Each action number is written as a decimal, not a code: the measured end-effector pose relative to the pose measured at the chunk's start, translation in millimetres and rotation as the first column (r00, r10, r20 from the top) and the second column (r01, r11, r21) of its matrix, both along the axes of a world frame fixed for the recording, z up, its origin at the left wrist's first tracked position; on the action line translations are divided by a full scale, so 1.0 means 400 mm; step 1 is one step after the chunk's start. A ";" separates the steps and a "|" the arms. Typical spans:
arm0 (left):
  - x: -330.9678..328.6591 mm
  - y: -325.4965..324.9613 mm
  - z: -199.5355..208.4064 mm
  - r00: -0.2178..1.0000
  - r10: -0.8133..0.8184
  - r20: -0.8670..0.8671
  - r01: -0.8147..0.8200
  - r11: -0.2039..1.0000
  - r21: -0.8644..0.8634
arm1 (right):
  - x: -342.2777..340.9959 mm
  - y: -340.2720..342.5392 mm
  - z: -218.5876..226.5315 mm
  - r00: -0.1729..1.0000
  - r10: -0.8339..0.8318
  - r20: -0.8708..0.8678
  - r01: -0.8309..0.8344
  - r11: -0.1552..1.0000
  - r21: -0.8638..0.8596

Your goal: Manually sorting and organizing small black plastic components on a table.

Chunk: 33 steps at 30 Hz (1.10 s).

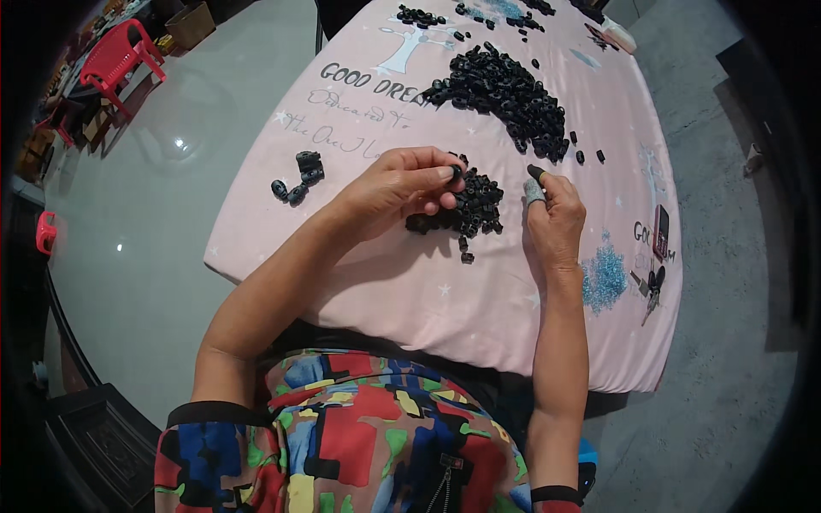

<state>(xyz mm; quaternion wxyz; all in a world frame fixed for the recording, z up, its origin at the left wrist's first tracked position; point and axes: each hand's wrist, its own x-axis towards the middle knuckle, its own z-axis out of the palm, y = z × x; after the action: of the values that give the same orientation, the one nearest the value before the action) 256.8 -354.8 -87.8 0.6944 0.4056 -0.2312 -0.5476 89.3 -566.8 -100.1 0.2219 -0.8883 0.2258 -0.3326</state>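
Over the pink cloth, my left hand [395, 190] is closed, with thumb and index finger pinching a small black plastic piece [456, 173]. Under and beside those fingers lies a small pile of similar black pieces [481, 205]. To the right of that pile is my right hand [558, 218], its fingers curled in. A grey cover [534, 190] wraps its thumb, and a black tip [535, 172] shows at the index finger. Whether that tip is a finger cover or a held piece I cannot tell.
A larger heap of black pieces [505, 90] lies farther off on the cloth-covered table [385, 299]. A few joined pieces [310, 167] sit at the left. Clear blue beads [605, 278], keys [653, 286] and a phone-like device [660, 232] lie right. A red chair [120, 60] stands far left.
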 end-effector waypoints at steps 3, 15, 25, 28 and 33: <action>0.013 0.010 -0.003 0.999 0.043 -0.012 -0.044 0.998 -0.034 | 0.002 0.002 0.000 0.999 0.039 -0.006 -0.039 0.988 -0.147; 0.001 0.004 -0.036 0.975 0.067 0.210 -0.070 0.997 0.008 | 0.015 0.085 0.041 0.942 0.269 -0.200 -0.279 0.960 -0.021; -0.018 0.000 -0.025 0.991 0.010 0.132 -0.008 1.000 -0.017 | -0.007 0.076 0.049 0.950 0.284 -0.131 -0.224 0.911 0.347; -0.023 -0.003 -0.024 0.996 -0.031 0.081 0.032 0.999 -0.012 | -0.010 0.063 0.030 0.959 0.258 -0.113 -0.200 0.907 0.371; -0.023 -0.006 -0.025 0.996 0.005 0.087 -0.005 1.000 0.004 | 0.000 0.070 0.050 0.939 0.307 -0.158 -0.291 0.950 0.116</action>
<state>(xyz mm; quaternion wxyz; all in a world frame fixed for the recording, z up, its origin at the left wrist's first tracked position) 247.6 -357.2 -97.9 0.6841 0.4311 -0.2589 -0.5283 89.5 -538.7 -80.3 0.2896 -0.9269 0.1218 -0.2054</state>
